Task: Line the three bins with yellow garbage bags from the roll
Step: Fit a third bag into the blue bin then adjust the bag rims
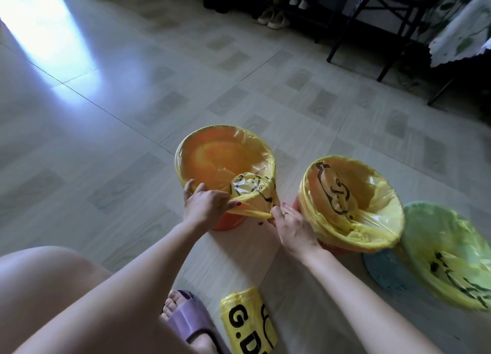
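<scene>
- Three bins stand on the tiled floor; the orange bin is on the left, the middle bin just beside it, the blue bin on the right
- Each carries a yellow bag over its rim
- The left hand and right hand both pinch the slack of the orange bin's bag at its near rim, pulled taut between them
- The roll lies on the floor near a purple slipper
</scene>
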